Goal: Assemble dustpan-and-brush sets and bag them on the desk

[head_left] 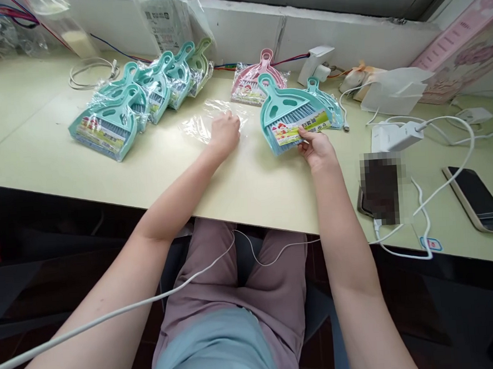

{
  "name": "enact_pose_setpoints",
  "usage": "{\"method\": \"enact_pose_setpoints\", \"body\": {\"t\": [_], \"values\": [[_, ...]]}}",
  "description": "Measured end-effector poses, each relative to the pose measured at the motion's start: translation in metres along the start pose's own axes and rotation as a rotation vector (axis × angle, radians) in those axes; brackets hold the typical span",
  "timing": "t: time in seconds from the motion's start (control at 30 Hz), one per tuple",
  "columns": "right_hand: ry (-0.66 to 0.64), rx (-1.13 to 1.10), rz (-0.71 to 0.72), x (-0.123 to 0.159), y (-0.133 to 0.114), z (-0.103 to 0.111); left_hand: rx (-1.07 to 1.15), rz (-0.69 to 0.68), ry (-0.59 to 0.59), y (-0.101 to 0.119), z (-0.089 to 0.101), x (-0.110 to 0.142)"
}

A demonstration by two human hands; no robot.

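My right hand [317,148] is closed on the lower edge of a teal dustpan [272,115], thumb on top. A blue-grey brush and a printed label card [287,131] lie in its pan. My left hand [225,133] is closed over a clear plastic bag [201,123] that lies on the table; its fingers seem to pinch the bag. Left of it, several bagged teal dustpan sets [105,126] overlap in a row, with a green one [201,65] at the far end. Behind stand a bagged pink dustpan [260,75] and another teal one [329,104].
A white power strip [398,136] with cables sits at the right, near a phone [479,198] and a blurred-out device [379,190]. A plastic-wrapped pack [167,22] leans on the back wall. A white cable [124,310] crosses over my left arm and lap.
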State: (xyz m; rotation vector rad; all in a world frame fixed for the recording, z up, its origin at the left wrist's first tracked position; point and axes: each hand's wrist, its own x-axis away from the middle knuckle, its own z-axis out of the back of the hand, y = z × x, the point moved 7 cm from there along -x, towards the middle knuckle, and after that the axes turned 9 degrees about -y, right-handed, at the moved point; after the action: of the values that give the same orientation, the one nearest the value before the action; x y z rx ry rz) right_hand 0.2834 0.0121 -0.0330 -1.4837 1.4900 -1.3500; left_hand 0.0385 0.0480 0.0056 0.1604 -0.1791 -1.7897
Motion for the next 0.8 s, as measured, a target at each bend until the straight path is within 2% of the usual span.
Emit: {"method": "enact_pose_setpoints", "body": {"t": [0.13,0.27,0.4,0.6,0.8], "values": [[-0.089,0.054,-0.052,0.006,0.003,-0.015,-0.01,0.052,0.027,-0.015,0.004,-0.004],[-0.144,0.094,-0.051,0.009,0.005,-0.027,-0.008,0.055,-0.005,-0.02,0.001,-0.006],[-0.132,0.164,-0.052,0.009,0.004,-0.026,-0.021,0.033,-0.012,-0.019,-0.002,-0.009],[-0.085,0.257,-0.061,0.011,-0.002,-0.019,-0.032,0.081,0.037,-0.029,0.002,-0.014],[-0.094,0.259,-0.074,0.016,-0.001,-0.025,-0.079,0.08,-0.011,-0.03,0.001,-0.015]]}}
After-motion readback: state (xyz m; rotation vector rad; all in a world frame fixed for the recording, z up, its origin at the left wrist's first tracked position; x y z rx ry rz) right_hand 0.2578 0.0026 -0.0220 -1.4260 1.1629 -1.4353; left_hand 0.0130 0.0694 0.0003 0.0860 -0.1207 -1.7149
